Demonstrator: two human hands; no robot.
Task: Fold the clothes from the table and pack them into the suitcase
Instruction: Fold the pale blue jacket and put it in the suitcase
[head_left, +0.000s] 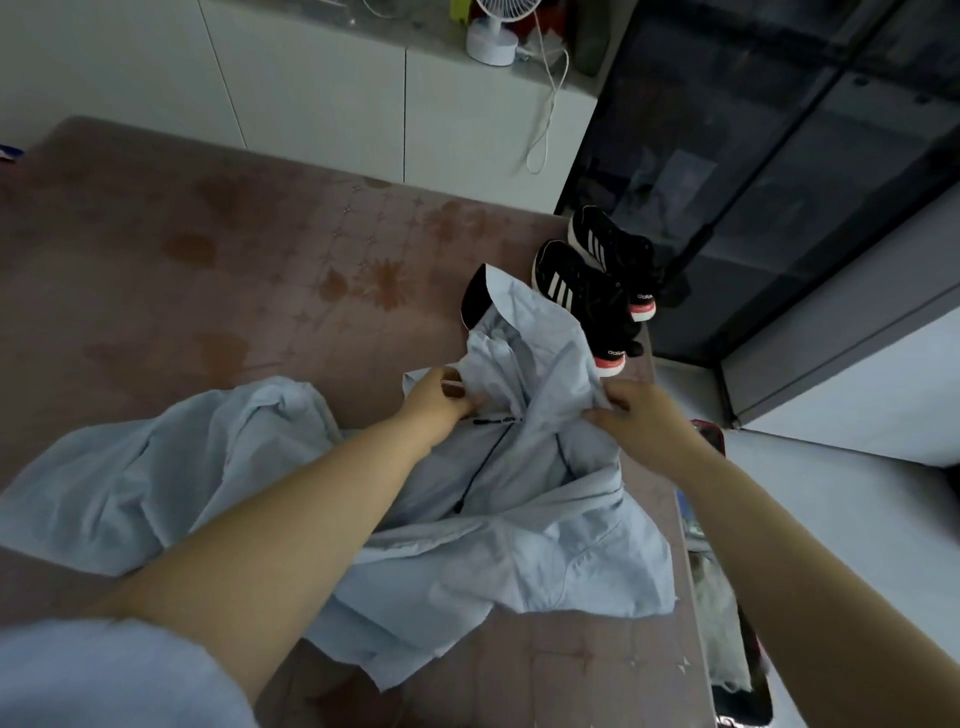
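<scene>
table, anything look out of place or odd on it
Yes. A pair of black sneakers sits on the table near its far right edge, right beside the light blue jacket that the left hand and right hand grip. Footwear on the surface used for folding clothes looks out of place.

We see a dusty-pink, flower-patterned cloth table (208, 249). A crumpled pale blue zip-front hooded jacket (519, 545) lies across its near half; a pair of black, white-striped trainers (576, 291) stands at its far right edge, just beside the hood.
</scene>
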